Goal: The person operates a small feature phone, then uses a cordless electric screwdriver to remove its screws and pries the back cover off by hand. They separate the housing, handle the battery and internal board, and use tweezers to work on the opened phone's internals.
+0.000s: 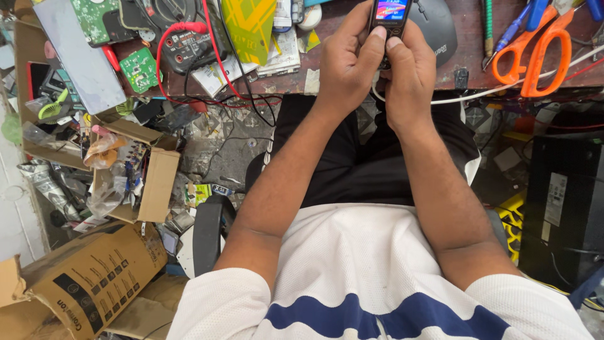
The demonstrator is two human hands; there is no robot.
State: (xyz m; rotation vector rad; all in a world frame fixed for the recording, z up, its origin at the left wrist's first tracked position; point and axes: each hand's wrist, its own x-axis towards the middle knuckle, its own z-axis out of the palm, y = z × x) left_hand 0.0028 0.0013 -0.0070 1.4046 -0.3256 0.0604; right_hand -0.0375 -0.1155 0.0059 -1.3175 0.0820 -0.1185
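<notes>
- A white shirt (371,264) with a dark blue band fills the bottom of the view, closest to the camera; black trousers (352,157) show beyond it, under both forearms.
- The left hand (346,69) and the right hand (409,75) meet above the lap at the near edge of the tabletop (465,60), both clasped around a small mobile phone (390,12).
- The phone stands upright between the hands with its lit colour screen facing the camera; both thumbs rest on its front just below the screen.
- Just right of the phone, a black computer mouse (437,25) lies on the tabletop, partly hidden behind the right hand.
- Further right of the phone lie orange-handled scissors (535,53), with blue-handled tools beside them.
- A white cable (503,91) runs along the tabletop edge, from below the phone off to the right.
- Left of the phone, a black multimeter (182,38) sits among papers, with a red lead (163,69) looping over it.
- Further left of the phone, a green circuit board (139,69) lies near a grey flat panel (78,53).
- Well below and left of the phone, on the littered floor, stand an open cardboard box (145,170) stuffed with plastic wrappers and a larger brown carton (88,277).
- Below and right of the phone, a black box-shaped unit (563,208) stands on the floor.
</notes>
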